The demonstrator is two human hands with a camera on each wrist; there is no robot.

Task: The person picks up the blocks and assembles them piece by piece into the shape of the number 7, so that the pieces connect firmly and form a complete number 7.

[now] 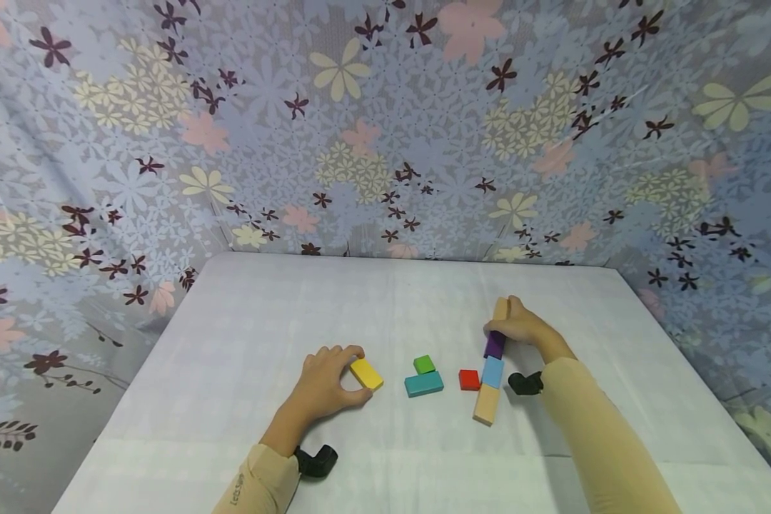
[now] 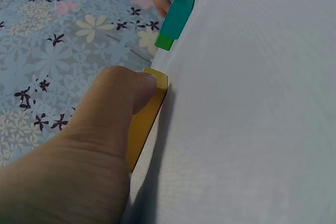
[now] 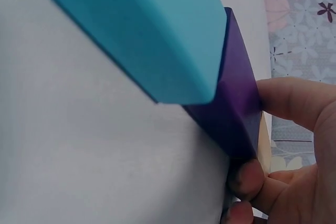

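My left hand (image 1: 324, 382) holds a yellow block (image 1: 366, 374) on the white cloth, fingers at its far end and thumb at the near end. In the left wrist view the thumb lies against the yellow block (image 2: 144, 119). My right hand (image 1: 525, 325) grips the far wooden block (image 1: 501, 308) where it meets a purple block (image 1: 495, 345). Beyond the purple block (image 3: 231, 100), the right wrist view shows fingers on both sides; part of the wooden block is hidden. A light blue block (image 1: 492, 372) and another wooden block (image 1: 486, 405) continue the row toward me.
A red block (image 1: 469, 380) stands left of the row, beside the light blue block. Between the hands, a green block (image 1: 424, 364) sits right behind a teal block (image 1: 423, 384). A flowered curtain (image 1: 373, 143) rises behind the white-covered table (image 1: 263, 307).
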